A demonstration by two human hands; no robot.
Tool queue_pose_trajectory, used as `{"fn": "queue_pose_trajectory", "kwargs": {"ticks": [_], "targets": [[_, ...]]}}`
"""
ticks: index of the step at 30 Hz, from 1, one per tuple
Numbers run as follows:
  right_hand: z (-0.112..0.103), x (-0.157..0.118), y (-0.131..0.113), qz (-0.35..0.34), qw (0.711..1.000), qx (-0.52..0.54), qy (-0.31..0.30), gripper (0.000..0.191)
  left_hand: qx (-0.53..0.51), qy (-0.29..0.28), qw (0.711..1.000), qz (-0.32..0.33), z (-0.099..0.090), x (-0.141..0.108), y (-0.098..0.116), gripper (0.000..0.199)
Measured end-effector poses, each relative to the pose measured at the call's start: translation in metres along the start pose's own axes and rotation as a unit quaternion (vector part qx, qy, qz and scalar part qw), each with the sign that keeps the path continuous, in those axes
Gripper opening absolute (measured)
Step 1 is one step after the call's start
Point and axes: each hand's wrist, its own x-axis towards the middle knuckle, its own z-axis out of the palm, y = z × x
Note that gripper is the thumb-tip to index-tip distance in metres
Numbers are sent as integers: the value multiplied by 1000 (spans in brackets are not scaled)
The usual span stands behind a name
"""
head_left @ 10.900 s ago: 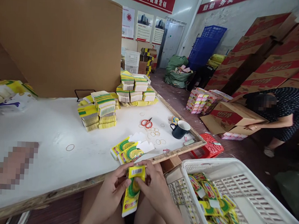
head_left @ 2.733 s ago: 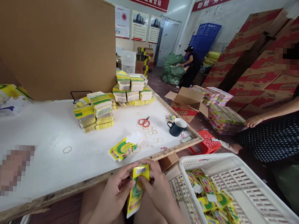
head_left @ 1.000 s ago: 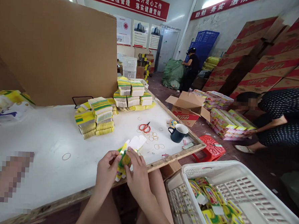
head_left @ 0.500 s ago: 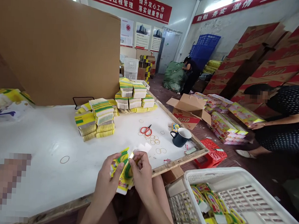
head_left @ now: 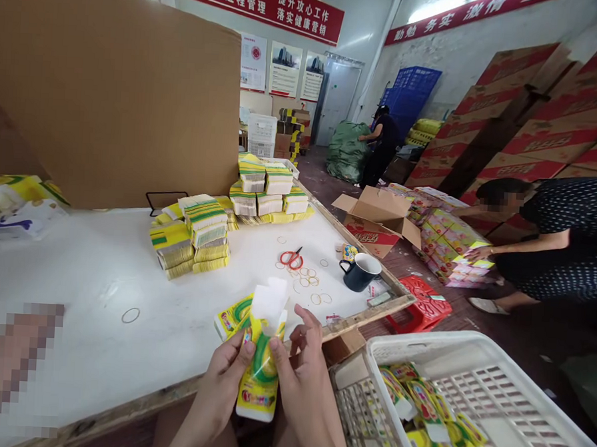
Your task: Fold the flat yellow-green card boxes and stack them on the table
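Note:
A small yellow-and-green carton (head_left: 260, 375) stands upright in front of me, its white top flaps (head_left: 269, 302) raised. My left hand (head_left: 225, 373) grips its left side, thumb on the front. On the right edge rests the thumb of my right hand (head_left: 298, 367), whose other fingers are bent and partly lifted off the carton. Behind my left fingers lies more yellow-and-green packaging (head_left: 232, 319) at the table edge; whether my left hand also touches it, I cannot tell.
Bundled flat cartons (head_left: 203, 222) are stacked on the white table (head_left: 96, 266). Red scissors (head_left: 291, 258), rubber bands (head_left: 306, 277) and a dark mug (head_left: 360, 272) lie beyond my hands. A white basket (head_left: 472, 339) holding cartons stands right. A co-worker (head_left: 568, 231) bends over pink boxes (head_left: 448, 235).
The carton has gone from flattened and angled to upright, flaps raised. Other packaging now lies behind my left hand. My right fingers have spread. The co-worker has bent lower, a hand on the pink boxes.

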Motion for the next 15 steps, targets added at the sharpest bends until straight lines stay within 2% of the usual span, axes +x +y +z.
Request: {"fn": "queue_pose_trajectory", "kwargs": {"ticks": [3, 5, 7, 10, 13, 15], "targets": [[-7, -5, 6, 15, 998, -15, -51, 20, 50, 10, 999, 13, -1, -2, -4, 48], [-10, -7, 9, 20, 997, -24, -74, 27, 113, 10, 993, 21, -1, -3, -8, 45], [-13, -9, 14, 19, 997, -39, -56, 32, 178, 28, 983, 46, -1, -5, -11, 46], [-16, -11, 21, 9, 998, -46, -39, 31, 220, 59, 970, 81, 1, -8, -15, 59], [-19, -14, 27, -3, 999, -25, -26, 20, 198, 39, 976, 84, 3, -13, -16, 60], [-22, -17, 30, -8, 1000, -1, -17, 27, 178, 10, 981, 74, 3, -17, -14, 56]]}}
